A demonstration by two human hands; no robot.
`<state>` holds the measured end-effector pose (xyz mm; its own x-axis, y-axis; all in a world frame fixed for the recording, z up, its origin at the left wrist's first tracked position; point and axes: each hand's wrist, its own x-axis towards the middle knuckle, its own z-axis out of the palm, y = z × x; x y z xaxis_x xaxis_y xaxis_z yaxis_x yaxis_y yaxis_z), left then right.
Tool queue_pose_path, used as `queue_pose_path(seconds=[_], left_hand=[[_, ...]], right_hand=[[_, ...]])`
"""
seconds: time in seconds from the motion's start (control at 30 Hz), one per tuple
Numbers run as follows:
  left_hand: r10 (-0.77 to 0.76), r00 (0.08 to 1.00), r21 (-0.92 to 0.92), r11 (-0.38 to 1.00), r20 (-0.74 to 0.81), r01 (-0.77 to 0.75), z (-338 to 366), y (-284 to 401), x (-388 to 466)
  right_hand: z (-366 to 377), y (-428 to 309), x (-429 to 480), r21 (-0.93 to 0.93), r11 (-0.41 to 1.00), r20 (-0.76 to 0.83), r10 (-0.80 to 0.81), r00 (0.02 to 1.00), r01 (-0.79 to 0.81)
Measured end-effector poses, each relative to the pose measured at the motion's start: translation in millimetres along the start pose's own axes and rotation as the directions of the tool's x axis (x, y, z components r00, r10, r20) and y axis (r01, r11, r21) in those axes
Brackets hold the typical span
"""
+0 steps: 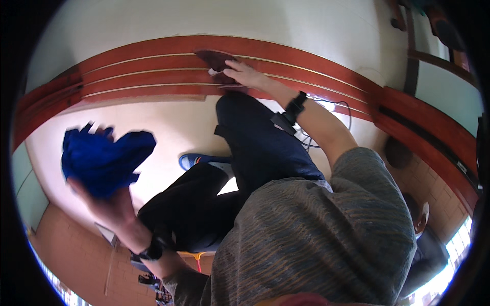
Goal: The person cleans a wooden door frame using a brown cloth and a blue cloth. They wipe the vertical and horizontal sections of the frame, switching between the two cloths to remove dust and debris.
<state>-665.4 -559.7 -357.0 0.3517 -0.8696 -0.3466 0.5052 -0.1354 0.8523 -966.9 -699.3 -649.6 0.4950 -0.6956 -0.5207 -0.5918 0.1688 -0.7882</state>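
Observation:
At the left, my left hand [118, 208] holds up a bunched bright blue cloth item [105, 162], its fingertips showing past the far edge. The item's exact kind is unclear. On the red wooden slatted bench [153, 63], a dark maroon cloth item [216, 59] lies across the slats just beyond my knee. My right hand [247, 74] rests on that maroon item with fingers extended and apart. A small white tag-like patch [212, 72] shows beside the fingertips. Both wrists wear black bands.
My bent leg [264, 134] in dark trousers reaches the bench edge. Below is a foot in a blue slipper [189, 160]. A thin black cable [349, 114] loops by the bench at right. Another red wooden bench section [425, 118] extends at the right. A pale wall [172, 19] stands behind.

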Motion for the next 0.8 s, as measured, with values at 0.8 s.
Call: queue_pose_path(seconds=[0.8], left_hand=[[-0.117, 0.98, 0.537, 0.822, -0.162, 0.187, 9, -29, -7]], right_hand=[[44, -138, -92, 0.496, 0.814, 0.395, -0.522, 0.756, 0.302]])
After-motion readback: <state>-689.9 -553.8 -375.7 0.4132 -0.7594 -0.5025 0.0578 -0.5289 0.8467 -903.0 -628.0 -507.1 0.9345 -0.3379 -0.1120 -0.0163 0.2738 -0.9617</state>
